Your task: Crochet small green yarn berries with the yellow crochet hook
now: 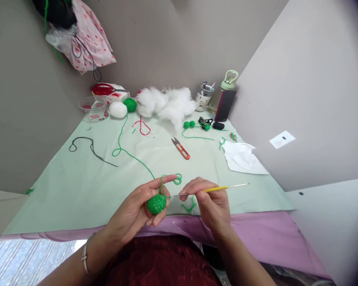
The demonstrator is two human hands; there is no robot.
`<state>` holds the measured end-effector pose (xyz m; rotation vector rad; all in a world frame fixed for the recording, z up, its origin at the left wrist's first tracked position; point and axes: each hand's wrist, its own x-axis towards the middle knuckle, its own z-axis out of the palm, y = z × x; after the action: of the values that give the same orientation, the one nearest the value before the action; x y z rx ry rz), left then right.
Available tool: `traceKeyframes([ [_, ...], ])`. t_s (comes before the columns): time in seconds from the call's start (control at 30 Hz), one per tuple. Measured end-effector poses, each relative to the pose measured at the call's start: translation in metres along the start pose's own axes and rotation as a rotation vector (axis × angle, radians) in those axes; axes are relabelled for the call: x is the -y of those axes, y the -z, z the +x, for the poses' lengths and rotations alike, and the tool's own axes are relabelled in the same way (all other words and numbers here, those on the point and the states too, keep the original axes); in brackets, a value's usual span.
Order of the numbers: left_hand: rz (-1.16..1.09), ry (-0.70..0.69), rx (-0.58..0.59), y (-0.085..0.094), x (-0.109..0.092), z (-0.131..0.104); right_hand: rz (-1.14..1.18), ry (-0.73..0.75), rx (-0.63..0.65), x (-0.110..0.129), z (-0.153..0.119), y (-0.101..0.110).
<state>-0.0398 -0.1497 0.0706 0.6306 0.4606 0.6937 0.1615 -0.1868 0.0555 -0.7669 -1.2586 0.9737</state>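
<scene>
My left hand [137,206] is closed round a small green crocheted ball [156,204], its index finger stretched out with green yarn [137,158] looped over it. That yarn trails back across the table to a green yarn ball [130,105]. Between the fingers of my right hand [210,202] is a crochet hook [216,189] with a yellow grip and metal ends. The hook's left tip meets a loop of yarn at the edge of the crocheted piece. Just behind my hands lies a small coil of green yarn [177,179].
Orange-handled thread snips [181,149] lie mid-table. White stuffing [165,104], a white yarn ball [118,110] and a clear plastic tub [94,110] stand at the back. A bottle [219,95], phone [225,105] and pen cup [204,98] fill the back right; crumpled paper [241,157] lies right.
</scene>
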Motion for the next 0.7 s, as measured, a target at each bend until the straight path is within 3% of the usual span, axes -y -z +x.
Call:
traceKeyframes([
  [0.33,0.113,-0.025,-0.014,0.004,0.002,-0.001,0.316,-0.185,-0.107,0.005,0.006,-0.014],
  [0.6,0.139,-0.013,-0.053,0.004,0.002,-0.004,0.008,-0.044,-0.275,-0.004,0.003,-0.019],
  [0.7,0.116,-0.01,-0.077,0.003,0.0,-0.003,-0.006,-0.012,-0.349,-0.001,0.005,-0.016],
])
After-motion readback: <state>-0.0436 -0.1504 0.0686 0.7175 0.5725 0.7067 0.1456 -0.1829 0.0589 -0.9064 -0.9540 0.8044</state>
